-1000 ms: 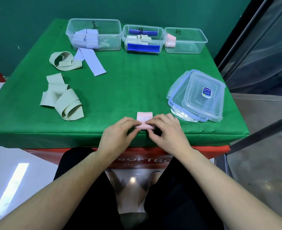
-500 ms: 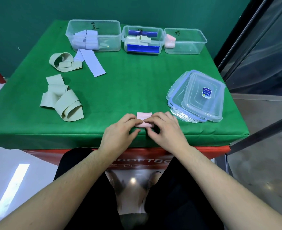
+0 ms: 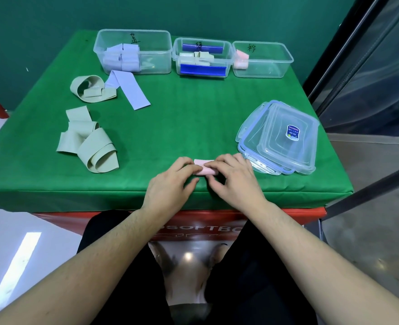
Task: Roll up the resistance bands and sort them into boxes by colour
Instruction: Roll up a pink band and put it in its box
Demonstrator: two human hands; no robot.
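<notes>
Pinching a soft pink rubbery resistance band roll [image 3: 204,168] on the green desk [image 3: 193,118], left grip [image 3: 172,184] and right grip [image 3: 234,180] both grasp its ends (light, springy, likely to unroll).

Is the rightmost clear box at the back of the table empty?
No, the rightmost box holds pink rolled bands against its left wall.

Bright, even overhead light, soft shadows, glare streaks on the floor [image 3: 17,261], wide-angle bending at edges.
</notes>
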